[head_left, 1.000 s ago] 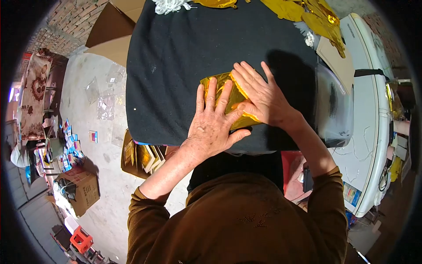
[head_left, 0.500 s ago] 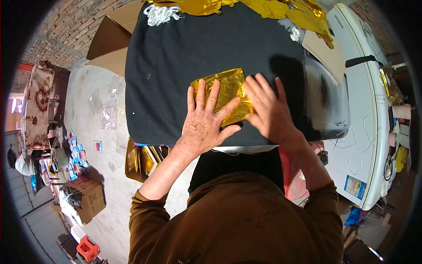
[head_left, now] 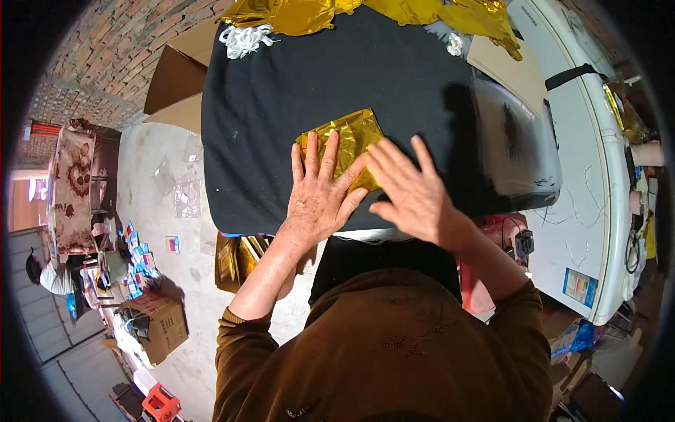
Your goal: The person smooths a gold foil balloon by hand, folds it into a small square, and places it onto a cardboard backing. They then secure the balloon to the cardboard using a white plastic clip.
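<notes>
A shiny gold foil piece, folded roughly square and creased, lies on the black cloth near its front edge. My left hand rests on the lower left part of the foil with its fingers spread. At the foil's right edge is my right hand, palm down, fingers extended and thumb apart; its fingertips overlap the foil's lower right side. Neither hand grips anything. The foil's lower part is hidden beneath the hands.
More gold foil lies along the far edge, beside white string bundles. A clear plastic sheet and cardboard are at the right. An open carton stands left; a box of gold packets sits below.
My right hand has moved down and left across the foil's right side. My left hand stays spread on the foil. The whole view has shifted slightly.
</notes>
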